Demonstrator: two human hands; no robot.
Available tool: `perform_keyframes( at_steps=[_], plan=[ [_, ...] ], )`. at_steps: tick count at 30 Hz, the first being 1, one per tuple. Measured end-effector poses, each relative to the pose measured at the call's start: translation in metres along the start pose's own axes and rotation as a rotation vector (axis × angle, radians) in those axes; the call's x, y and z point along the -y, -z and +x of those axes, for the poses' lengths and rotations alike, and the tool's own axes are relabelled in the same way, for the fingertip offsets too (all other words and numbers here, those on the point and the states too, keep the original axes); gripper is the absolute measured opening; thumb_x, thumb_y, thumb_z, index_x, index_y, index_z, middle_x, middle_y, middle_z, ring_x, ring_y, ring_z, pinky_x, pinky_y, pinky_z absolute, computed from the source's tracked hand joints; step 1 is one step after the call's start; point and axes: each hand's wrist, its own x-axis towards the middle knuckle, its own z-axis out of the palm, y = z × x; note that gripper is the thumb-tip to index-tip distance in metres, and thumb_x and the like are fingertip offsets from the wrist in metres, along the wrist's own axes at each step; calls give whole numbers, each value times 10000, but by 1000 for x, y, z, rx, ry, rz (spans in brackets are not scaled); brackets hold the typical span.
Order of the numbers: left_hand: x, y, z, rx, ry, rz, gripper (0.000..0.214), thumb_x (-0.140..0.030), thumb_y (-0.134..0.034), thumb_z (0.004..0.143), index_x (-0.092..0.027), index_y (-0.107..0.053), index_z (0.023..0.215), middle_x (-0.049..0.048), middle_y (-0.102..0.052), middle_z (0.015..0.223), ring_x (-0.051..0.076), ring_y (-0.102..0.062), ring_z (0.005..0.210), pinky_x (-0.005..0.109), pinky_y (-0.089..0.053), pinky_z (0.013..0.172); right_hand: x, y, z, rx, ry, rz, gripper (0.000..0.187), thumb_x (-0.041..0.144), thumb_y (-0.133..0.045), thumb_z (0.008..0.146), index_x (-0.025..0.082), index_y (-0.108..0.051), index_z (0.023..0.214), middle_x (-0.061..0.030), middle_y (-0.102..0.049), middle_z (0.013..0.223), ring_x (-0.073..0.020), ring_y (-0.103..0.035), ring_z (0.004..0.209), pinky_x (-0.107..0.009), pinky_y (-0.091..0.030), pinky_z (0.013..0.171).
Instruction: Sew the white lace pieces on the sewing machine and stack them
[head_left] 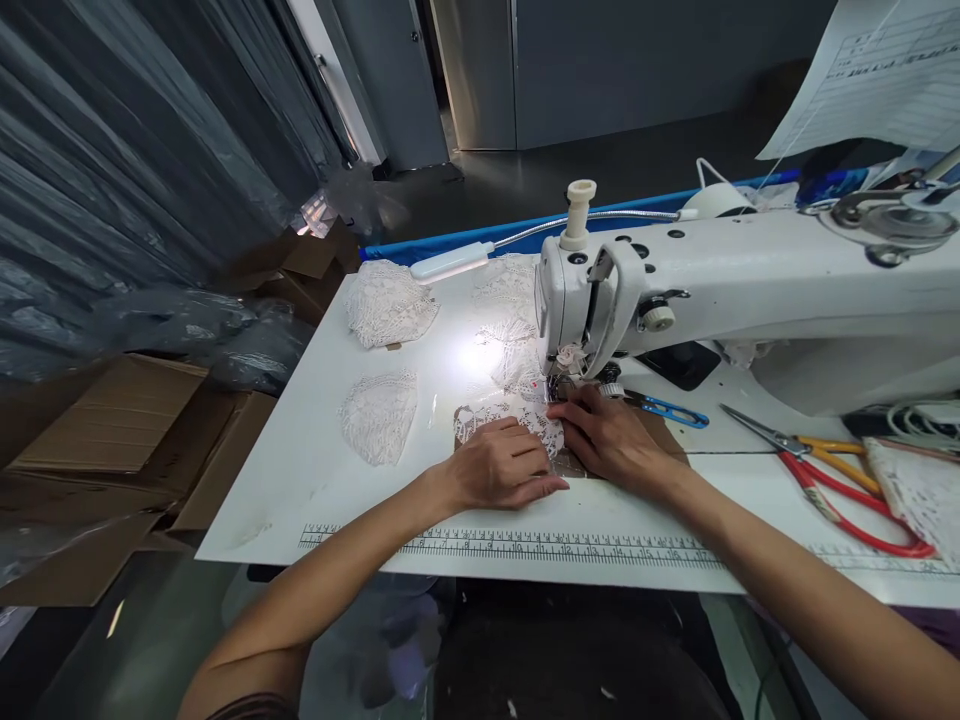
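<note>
A white lace piece (480, 416) lies under the needle area of a white sewing machine (562, 290), over a brown patch on the table. My left hand (504, 464) rests palm down on the near part of this lace, fingers laid over it and thumb pointing right. Close to the presser foot (556, 388), my right hand (606, 432) has its fingertips closed on the right edge of the lace. Its fingers partly cover that edge. More lace (517, 350) spreads behind the foot, lit by a lamp (454, 262).
Two lace cups, one at the back (391, 304) and one nearer (379, 418), lie on the left. Blue thread snips (669, 410) and red-handled scissors (840, 490) lie right. A ruler strip (525, 546) runs along the front edge. Cardboard boxes (112, 420) stand left of the table.
</note>
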Motion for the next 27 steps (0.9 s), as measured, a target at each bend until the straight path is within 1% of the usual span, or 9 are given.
perform_keyframes(
  at_steps=[4,7,9,11,14,17,20,22,27],
  plan=[
    [1,0,4,-48,279,33,259,-296,-444,994,-141,-629,1087,114,-689,1109,217,-653,1034,395,-528,881,0,1,-2,-25,-2,4,338,259,-426,929,210,-664,1163,-136,-602,1027,-259,-551,867,-425,-489,761],
    [14,3,8,199,389,111,415,-390,-424,994,-135,-518,1308,162,-517,1388,320,-508,1269,552,-426,1023,1,2,-3,-34,10,-12,326,262,-437,916,234,-670,1142,-124,-602,1032,-256,-539,872,-431,-475,785],
    [26,9,10,375,356,104,504,-449,-454,975,-155,-454,1383,160,-421,1471,351,-414,1348,608,-342,1076,4,2,-3,-13,4,-52,326,264,-441,912,247,-657,1155,-121,-601,1034,-266,-525,883,-440,-457,794],
    [38,19,12,454,275,78,531,-465,-491,957,-192,-431,1408,143,-396,1492,338,-382,1373,623,-291,1104,8,2,-3,18,-21,-94,338,261,-439,911,248,-640,1182,-127,-600,1026,-278,-514,886,-446,-441,785],
    [47,35,7,402,160,74,448,-460,-569,916,-216,-557,1291,125,-470,1440,325,-443,1329,636,-267,1110,10,1,-3,40,-54,-87,355,253,-433,916,240,-624,1215,-132,-601,1021,-287,-514,905,-446,-433,786],
    [46,39,-2,325,3,1,236,-312,-572,925,-216,-654,1125,85,-622,1267,235,-571,1198,505,-368,1100,6,6,-3,49,-36,-3,364,271,-427,935,240,-611,1247,-127,-608,1028,-271,-535,917,-435,-445,809],
    [44,28,-8,240,-58,3,181,-165,-486,950,-176,-664,984,69,-707,1024,157,-662,928,355,-513,902,-1,14,1,97,0,15,404,321,-379,971,252,-557,1327,-124,-606,1079,-239,-561,866,-385,-462,753],
    [43,18,-6,170,-67,87,199,-143,-446,967,-160,-634,902,47,-705,856,132,-638,737,330,-524,798,-3,18,6,149,10,-47,415,349,-356,983,268,-539,1346,-121,-605,1101,-228,-569,824,-352,-451,683],
    [30,4,4,100,-162,240,171,-228,-466,990,-156,-616,954,20,-643,744,131,-583,670,361,-499,828,4,19,18,240,-42,-214,392,346,-356,971,249,-564,1289,-129,-621,1110,-241,-585,778,-326,-404,587]
  ],
)
